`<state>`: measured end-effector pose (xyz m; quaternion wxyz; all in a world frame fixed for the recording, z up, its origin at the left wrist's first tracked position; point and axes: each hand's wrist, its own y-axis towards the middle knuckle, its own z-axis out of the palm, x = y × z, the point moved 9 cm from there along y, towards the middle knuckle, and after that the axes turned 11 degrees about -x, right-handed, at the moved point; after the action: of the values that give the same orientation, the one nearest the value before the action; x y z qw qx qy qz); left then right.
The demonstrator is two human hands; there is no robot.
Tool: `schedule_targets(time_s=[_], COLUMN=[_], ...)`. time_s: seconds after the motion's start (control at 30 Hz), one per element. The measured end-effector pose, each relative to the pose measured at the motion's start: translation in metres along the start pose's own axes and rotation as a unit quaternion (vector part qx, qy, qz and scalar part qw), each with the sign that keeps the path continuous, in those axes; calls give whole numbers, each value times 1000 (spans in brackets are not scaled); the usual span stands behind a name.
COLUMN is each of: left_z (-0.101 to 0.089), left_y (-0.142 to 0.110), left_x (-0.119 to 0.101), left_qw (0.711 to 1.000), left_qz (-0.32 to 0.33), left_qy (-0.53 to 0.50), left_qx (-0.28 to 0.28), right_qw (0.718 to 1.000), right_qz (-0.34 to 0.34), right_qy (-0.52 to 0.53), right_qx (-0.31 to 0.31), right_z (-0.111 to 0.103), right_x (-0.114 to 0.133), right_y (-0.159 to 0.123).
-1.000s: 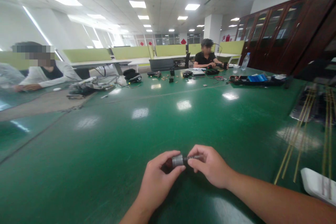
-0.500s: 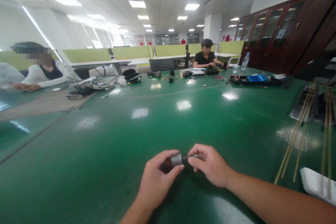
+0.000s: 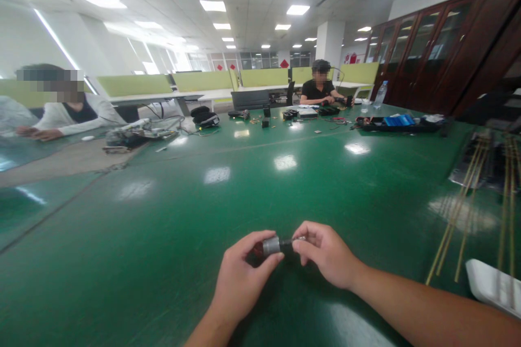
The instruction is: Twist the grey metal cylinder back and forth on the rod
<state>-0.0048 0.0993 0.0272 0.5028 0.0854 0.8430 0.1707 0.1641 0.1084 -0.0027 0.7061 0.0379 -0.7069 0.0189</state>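
In the head view, my left hand point(image 3: 246, 274) grips a small silver-grey cylindrical motor point(image 3: 271, 246) between thumb and fingers, holding it just over the green table. Something reddish shows at the motor's left end, partly covered by my fingers. From its right end a thin dark shaft point(image 3: 286, 244) points towards my right hand point(image 3: 323, 252). That hand pinches a small shiny metal piece point(image 3: 300, 238) at the shaft's far end. Whether this piece is joined to the shaft is hidden by the fingertips.
Thin yellowish rods point(image 3: 459, 211) lie at the right, near a white tray-like object point(image 3: 492, 284). Across the green table point(image 3: 183, 217) are a black tray point(image 3: 399, 123), a water bottle point(image 3: 380, 95), black parts and cables. One person sits opposite, others at the left.
The motor and my left fingers have shifted slightly left and up. More of the dark shaft shows between my hands, and less of the metal piece.
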Motion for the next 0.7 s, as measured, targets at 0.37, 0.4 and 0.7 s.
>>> schedule_targets(time_s=[0.37, 0.4, 0.7], left_z=[-1, -2, -2], left_y=[0, 0, 0], left_x=[-2, -2, 1], left_qw=[1000, 1000, 1000], left_qz=[-1, -2, -7], left_qy=[-17, -19, -24], left_qx=[-1, 0, -1], right_qw=[1000, 1000, 1000], right_qz=[-11, -13, -17], right_qy=[1, 2, -6], right_qx=[-2, -3, -7], right_z=[-1, -2, -3], right_x=[1, 1, 3], right_y=[0, 0, 1])
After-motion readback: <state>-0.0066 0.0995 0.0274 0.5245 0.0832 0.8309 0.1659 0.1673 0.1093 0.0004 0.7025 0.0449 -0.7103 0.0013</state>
